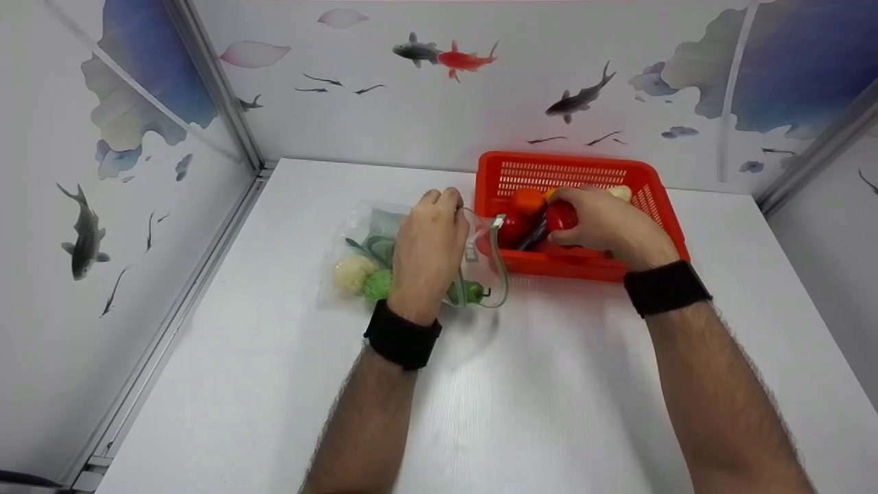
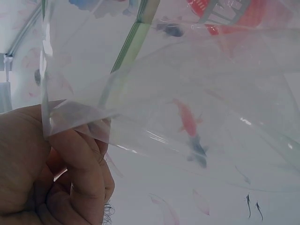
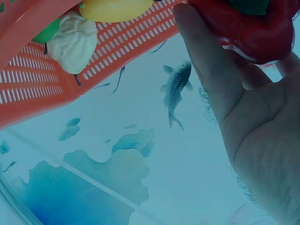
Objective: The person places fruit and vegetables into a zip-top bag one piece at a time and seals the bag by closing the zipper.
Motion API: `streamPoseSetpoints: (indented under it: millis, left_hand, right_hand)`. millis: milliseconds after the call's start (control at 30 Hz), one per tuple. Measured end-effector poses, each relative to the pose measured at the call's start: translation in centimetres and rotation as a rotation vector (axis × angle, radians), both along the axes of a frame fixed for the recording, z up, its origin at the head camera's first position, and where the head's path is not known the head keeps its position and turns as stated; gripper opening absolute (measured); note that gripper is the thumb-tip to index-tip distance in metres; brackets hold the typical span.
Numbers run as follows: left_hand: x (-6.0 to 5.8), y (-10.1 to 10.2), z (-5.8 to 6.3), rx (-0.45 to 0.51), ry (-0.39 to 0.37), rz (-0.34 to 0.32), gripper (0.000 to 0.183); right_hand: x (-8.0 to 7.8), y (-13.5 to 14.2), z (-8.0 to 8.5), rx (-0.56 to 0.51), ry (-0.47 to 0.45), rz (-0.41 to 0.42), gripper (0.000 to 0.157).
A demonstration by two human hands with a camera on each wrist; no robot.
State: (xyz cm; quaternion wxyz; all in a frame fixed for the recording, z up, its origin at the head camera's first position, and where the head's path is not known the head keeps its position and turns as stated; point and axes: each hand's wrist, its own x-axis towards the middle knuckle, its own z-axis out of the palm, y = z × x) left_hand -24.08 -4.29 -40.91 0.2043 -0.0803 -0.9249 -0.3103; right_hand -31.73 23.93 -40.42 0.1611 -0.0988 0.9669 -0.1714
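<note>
My left hand (image 1: 431, 254) pinches the upper edge of a clear zip bag (image 1: 475, 237), and its mouth stands parted toward the basket. Through the plastic show a cream-coloured round vegetable (image 1: 352, 273), a green round one (image 1: 377, 284) and a green pepper (image 1: 473, 292). The left wrist view has the thin film (image 2: 154, 112) caught between thumb and fingers. Over the red basket (image 1: 583, 265), my right hand (image 1: 610, 223) grips a red bell pepper (image 1: 562, 215). Its lobed, glossy body (image 3: 258, 35) and green top show in the right wrist view, thumb along one side.
Inside the basket lie an orange vegetable (image 1: 528, 201), another red one (image 1: 511, 230), a dark purple eggplant-like one (image 1: 534, 234) and a pale one (image 1: 621, 193). The basket stands near the back wall (image 1: 411, 116) of the white table (image 1: 521, 398). Fish-patterned panels enclose the table.
</note>
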Motion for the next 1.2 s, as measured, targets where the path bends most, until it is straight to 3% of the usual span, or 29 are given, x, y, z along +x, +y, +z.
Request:
streamPoseSetpoints:
  millis: [600, 900, 1200]
  left_hand:
    - [-0.1, -0.2, -0.2, 0.008, 0.030, -0.007, 0.011]
    - [0.0, -0.2, 0.0, 0.012, 0.012, -0.007, 0.011]
    - [0.1, -0.4, 0.1, 0.011, -0.002, -0.006, 0.012]
  right_hand:
    - [4.1, -2.4, 2.1, -0.077, 0.184, 0.116, 0.068]
    - [5.7, -3.6, 1.5, -0.141, 0.270, 0.215, 0.066]
    - [6.4, -4.4, 0.4, -0.299, 0.293, 0.279, 0.072]
